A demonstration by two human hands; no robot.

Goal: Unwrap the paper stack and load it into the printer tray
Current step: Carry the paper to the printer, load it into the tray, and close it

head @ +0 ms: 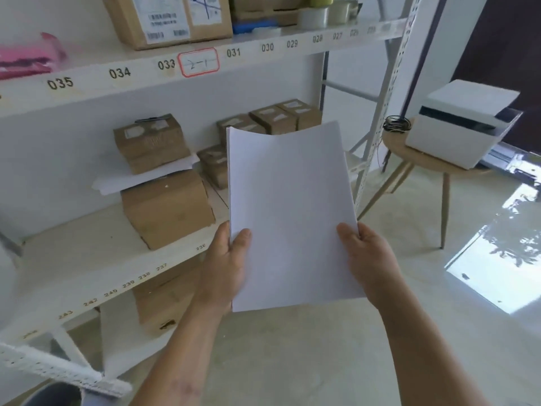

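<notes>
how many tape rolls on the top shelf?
2 clearly: a tape roll right of the cardboard box, and another tape roll beside it. A green object above may be a third; it's cropped.

Printer (456, 124) on stool (409, 155) right of shelves (205, 61) holding boxes (167, 206).

Single head-worn wide-angle view, looking forward and down, close over both hands; shelving (187, 68) fills the left, floor (322, 361) below, printer (456, 124) farther off upper right.
</notes>
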